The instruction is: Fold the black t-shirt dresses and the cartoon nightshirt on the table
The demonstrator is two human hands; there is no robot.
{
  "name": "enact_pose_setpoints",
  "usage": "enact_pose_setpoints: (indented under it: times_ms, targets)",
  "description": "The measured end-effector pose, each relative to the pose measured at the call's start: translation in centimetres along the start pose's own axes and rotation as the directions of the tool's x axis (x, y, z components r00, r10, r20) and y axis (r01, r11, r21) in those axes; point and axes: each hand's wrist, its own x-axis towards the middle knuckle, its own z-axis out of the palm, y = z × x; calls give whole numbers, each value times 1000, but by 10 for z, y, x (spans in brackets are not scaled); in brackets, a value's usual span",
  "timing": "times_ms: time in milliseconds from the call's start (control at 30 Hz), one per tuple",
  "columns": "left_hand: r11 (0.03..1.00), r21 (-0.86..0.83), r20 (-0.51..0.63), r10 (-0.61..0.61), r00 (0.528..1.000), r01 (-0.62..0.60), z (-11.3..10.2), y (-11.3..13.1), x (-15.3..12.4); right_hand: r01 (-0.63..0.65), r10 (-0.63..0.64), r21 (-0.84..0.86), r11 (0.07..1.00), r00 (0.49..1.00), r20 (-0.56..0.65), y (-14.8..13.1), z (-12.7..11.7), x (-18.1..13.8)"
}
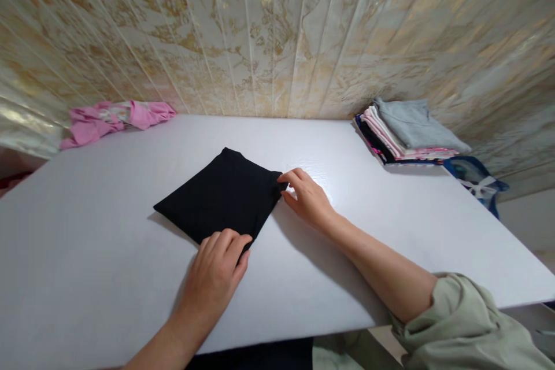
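Observation:
A folded black cloth (219,193), roughly four-sided, lies at an angle on the white table (108,254). My left hand (219,257) grips its near corner, with the fingers on top and the thumb at the edge. At the cloth's right corner, my right hand (307,196) pinches the fabric between thumb and fingers. That corner is slightly bunched. What kind of garment the cloth is, I cannot tell.
A crumpled pink cloth (117,118) lies at the back left by the patterned wall (260,34). Folded clothes stand at the back right, a grey garment (422,124) on top. Beside them, a blue-edged clear bag (477,182) hangs over the table's right edge.

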Motion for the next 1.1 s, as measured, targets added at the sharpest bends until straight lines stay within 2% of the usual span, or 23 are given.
enact_pose_setpoints:
  times_ms: [133, 300, 467, 533, 633, 700, 800, 967, 1100]
  targets:
    - [1000, 1, -12, 11, 1000, -11, -1, -2, -6, 85, -83, -59, 995, 996, 40, 15, 7, 9]
    - [999, -42, 5, -8, 1000, 8, -7, -3, -13, -3, 8, -114, 993, 999, 40, 22, 14, 14]
    - [995, -74, 17, -61, 998, 62, -12, -8, -27, -60, 59, -167, 984, 998, -13, 24, 9, 11]
    - [993, -72, 3, -93, 996, 93, -12, -10, -34, -37, 29, -174, 984, 998, -49, 20, 6, 9]
    - [989, -61, -24, -137, 990, 136, -13, -11, -39, 94, -99, -153, 984, 995, -27, 11, 5, 8]
    - [987, -48, -50, -156, 987, 153, -13, -9, -36, 169, -166, -119, 978, 985, 34, 7, 8, 7]
    - [983, -13, -65, -184, 981, 183, -11, 0, -25, 175, -167, -80, 981, 981, 94, 8, 14, 7]
    - [959, 62, -60, -272, 960, 276, -5, 13, -7, 156, -150, -60, 986, 983, 105, 15, 17, 7]
    - [957, 38, -24, -287, 958, 288, -6, 13, -10, 207, -201, -50, 977, 974, 106, 10, 12, 4]
